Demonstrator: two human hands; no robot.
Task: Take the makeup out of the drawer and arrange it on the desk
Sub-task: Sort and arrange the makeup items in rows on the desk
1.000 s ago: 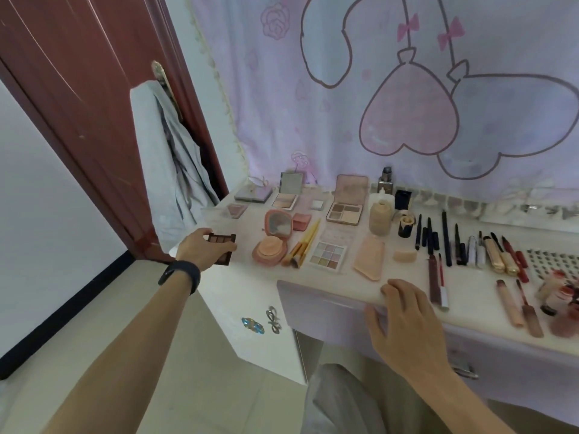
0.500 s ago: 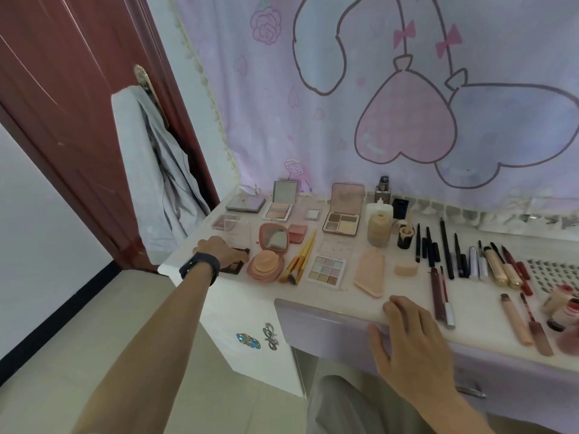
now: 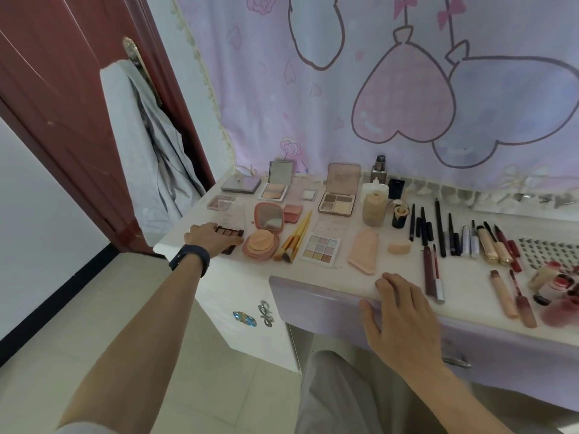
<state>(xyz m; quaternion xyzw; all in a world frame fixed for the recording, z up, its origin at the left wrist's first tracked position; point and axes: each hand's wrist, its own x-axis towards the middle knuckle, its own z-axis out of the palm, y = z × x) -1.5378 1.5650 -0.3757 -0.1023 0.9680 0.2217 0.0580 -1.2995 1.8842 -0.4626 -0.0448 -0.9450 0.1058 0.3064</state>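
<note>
My left hand (image 3: pixel 206 239) holds a small dark eyeshadow palette (image 3: pixel 231 232) down on the left part of the white desk (image 3: pixel 351 275), beside a round pink powder compact (image 3: pixel 261 244). Flat on the desk's front edge lies my right hand (image 3: pixel 404 311), fingers on the top and thumb against the lilac drawer front (image 3: pixel 316 303). Rows of makeup cover the desk: a pastel palette (image 3: pixel 320 248), yellow brushes (image 3: pixel 294 238), a four-pan palette (image 3: pixel 336 203), a beige bottle (image 3: pixel 374 208), dark pencils (image 3: pixel 440 230) and lip tubes (image 3: pixel 503 294).
A dark red door (image 3: pixel 62 104) with a grey garment (image 3: pixel 147 158) hung on its handle stands to the left. A lilac curtain (image 3: pixel 407 73) hangs behind the desk. Pink jars (image 3: pixel 560 289) crowd the right edge. Tiled floor (image 3: pixel 109 308) lies below left.
My left hand carried the dark palette from the desk's left corner inward and set it beside the pink compact. My right hand stayed on the desk edge.
</note>
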